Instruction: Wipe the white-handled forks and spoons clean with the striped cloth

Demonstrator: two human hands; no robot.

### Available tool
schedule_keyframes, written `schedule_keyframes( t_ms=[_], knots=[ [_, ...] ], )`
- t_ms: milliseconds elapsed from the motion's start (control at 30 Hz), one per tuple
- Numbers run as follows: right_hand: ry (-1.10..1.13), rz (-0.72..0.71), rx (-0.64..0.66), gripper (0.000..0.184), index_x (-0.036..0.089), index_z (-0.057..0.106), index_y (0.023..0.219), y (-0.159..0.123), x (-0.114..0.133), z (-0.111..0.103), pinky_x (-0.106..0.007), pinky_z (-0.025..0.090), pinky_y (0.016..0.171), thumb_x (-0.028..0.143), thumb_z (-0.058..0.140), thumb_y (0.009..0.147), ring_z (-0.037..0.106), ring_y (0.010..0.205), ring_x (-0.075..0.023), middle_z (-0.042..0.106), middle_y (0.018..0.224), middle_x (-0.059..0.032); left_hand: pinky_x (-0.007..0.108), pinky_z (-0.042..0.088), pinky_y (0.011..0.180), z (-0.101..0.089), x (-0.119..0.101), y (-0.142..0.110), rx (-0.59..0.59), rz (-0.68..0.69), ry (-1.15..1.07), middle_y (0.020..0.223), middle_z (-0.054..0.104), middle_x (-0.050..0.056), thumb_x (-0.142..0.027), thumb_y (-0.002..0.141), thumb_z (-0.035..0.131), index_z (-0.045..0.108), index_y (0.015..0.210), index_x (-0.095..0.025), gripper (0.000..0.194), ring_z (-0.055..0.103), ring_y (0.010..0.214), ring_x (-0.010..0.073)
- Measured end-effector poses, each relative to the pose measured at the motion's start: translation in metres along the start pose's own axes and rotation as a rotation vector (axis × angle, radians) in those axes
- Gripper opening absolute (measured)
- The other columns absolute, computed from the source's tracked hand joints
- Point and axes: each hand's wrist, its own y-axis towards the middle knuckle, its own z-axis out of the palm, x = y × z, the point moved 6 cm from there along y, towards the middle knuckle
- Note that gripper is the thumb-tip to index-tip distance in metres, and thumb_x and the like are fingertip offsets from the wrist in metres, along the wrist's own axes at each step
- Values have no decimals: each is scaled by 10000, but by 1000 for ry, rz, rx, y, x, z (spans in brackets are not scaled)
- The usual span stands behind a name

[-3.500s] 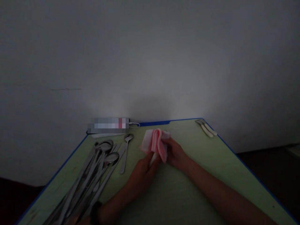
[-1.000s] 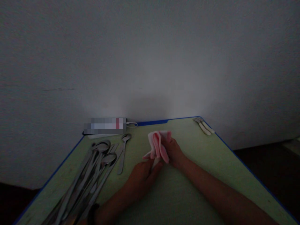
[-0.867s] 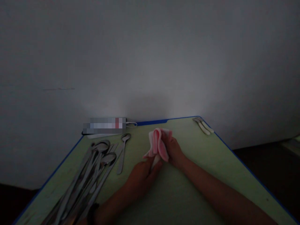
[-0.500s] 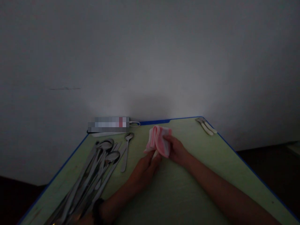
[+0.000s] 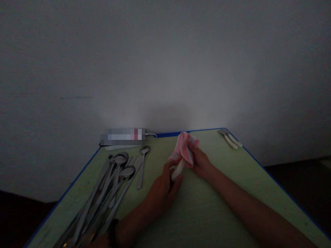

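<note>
My left hand [image 5: 164,189] is closed around the lower end of a white-handled piece of cutlery [image 5: 178,169]. Its upper part is hidden inside a folded pink-and-white cloth [image 5: 183,148], so I cannot tell its kind. The fingers of my right hand [image 5: 201,160] grip that cloth from the right, with the thumb lying over it. Both hands are above the middle of the table. To the left of my left hand lies a single metal spoon [image 5: 142,167], bowl pointing toward the wall.
A pile of metal cutlery [image 5: 111,189] with several spoons covers the table's left side. Two white-handled utensils [image 5: 230,139] lie at the far right corner. At the back left, a blurred-out box-like object [image 5: 122,137] with a white loop stands near the wall [image 5: 165,62]. The green table [image 5: 214,213] has a blue edge.
Both hands have shifted a little to the right with the cloth and cutlery. The cloth is more bunched, and more of the white handle shows. My view has turned slightly left.
</note>
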Motion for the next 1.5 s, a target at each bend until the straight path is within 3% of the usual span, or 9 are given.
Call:
schedule_keyframes(
  t_ms=[167, 367, 433, 600, 800, 1067, 1167, 1300, 1500],
  knots=[
    [-38, -1, 28, 293, 178, 607, 920, 0, -1, 1, -275, 489, 661, 336, 680, 685, 612, 680, -138, 676, 804, -17, 272, 463, 646, 0, -4, -4, -30, 102, 19, 1048, 605, 57, -237, 885, 395, 265, 1267, -237, 404, 594, 676, 137],
    [-103, -6, 33, 252, 163, 605, 890, -3, 0, 7, -287, 496, 667, 261, 688, 673, 618, 661, -146, 678, 767, -23, 369, 388, 948, 1, -7, -2, -4, 157, 106, 1326, 455, 61, -145, 860, 372, 290, 1334, -268, 496, 484, 1140, 201],
    [-76, 33, 16, 222, 153, 604, 869, -3, -2, 7, -294, 498, 677, 268, 671, 692, 619, 662, -149, 677, 753, -29, 395, 364, 974, 1, -4, -1, -8, 129, 113, 1347, 434, 77, -145, 859, 369, 262, 1354, -245, 516, 451, 1178, 211],
    [19, 117, 21, 198, 146, 601, 874, -1, -6, 6, -308, 498, 698, 291, 608, 740, 626, 680, -163, 677, 750, -42, 387, 448, 836, 2, 2, -1, 1, 35, 132, 1187, 558, 124, -217, 883, 364, 190, 1378, -217, 525, 573, 990, 223],
    [-121, 116, 30, 183, 141, 599, 795, -5, -6, 6, -276, 476, 599, 140, 618, 614, 584, 566, -136, 654, 649, -8, 284, 427, 595, 4, 1, 0, 40, 28, 156, 839, 626, 32, -220, 843, 418, 162, 1355, -214, 573, 569, 627, 163],
    [-214, 82, 21, 215, 152, 598, 705, -7, -4, 5, -244, 430, 535, 90, 535, 508, 538, 511, -115, 621, 592, 25, 252, 366, 535, 7, 3, -1, 63, 3, 214, 732, 606, 6, -244, 816, 454, 97, 1403, -191, 689, 516, 562, 146],
    [-221, 79, -10, 183, 148, 607, 727, -6, -5, 3, -265, 441, 581, 137, 604, 545, 550, 533, -120, 630, 611, 14, 247, 369, 540, 7, 3, -1, 74, 12, 206, 745, 607, 9, -234, 817, 445, 68, 1410, -184, 704, 522, 569, 143],
    [-228, 53, 27, 318, 148, 619, 828, -7, -4, 8, -296, 451, 676, 309, 719, 573, 588, 630, -141, 651, 688, -9, 242, 381, 554, 7, 2, 0, 75, 19, 192, 771, 615, 5, -222, 821, 442, 24, 1414, -199, 725, 531, 573, 136],
    [-215, 33, 91, 378, 160, 615, 802, -10, -1, 10, -273, 428, 644, 512, 625, 663, 595, 686, -160, 653, 709, -27, 243, 401, 573, 6, -2, -1, 96, 30, 212, 710, 623, -10, -281, 864, 410, 210, 1390, -240, 565, 559, 579, 145]
  ],
)
